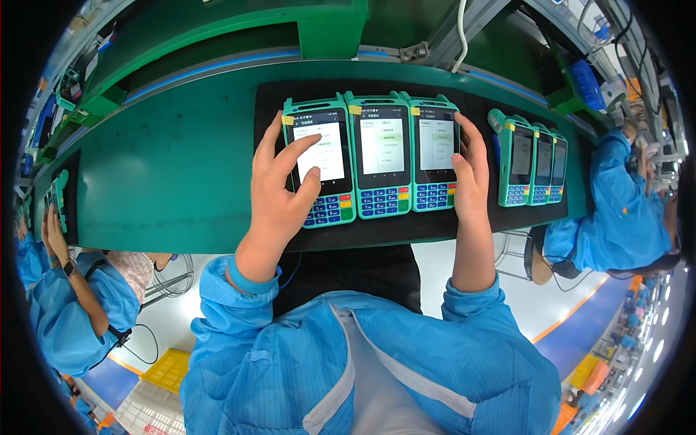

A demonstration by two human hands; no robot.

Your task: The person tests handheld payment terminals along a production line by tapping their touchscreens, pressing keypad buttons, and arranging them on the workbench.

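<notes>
From far off I look down on the green worktop [167,167], going from its left end to its right. At the far left edge a co-worker in a blue coat [69,319] holds a small green device. The middle stretch of the worktop has a black mat [377,226], near its front edge.

On the mat lie three green payment terminals, side by side and touching. My left hand [279,192] rests on the left terminal [319,163]. Its grip is open and holds nothing; the thumb tip presses the lit screen and the fingers lie along the left side. The middle terminal [379,154] has no hand on it. My right hand [470,170] cups the right side of the right terminal [433,154], fingers loosely curled against it, not lifting it.

Each terminal lies flat, screen up. Its long side runs from the front edge to the back edge, with the blue keys near me and the top end pointing away.

I think they are hard plastic, stiff, and fairly light. The glass could crack, so I would hold one by its two long sides.

Further right sit three more terminals [528,161], then another co-worker's blue sleeve [616,210].
</notes>
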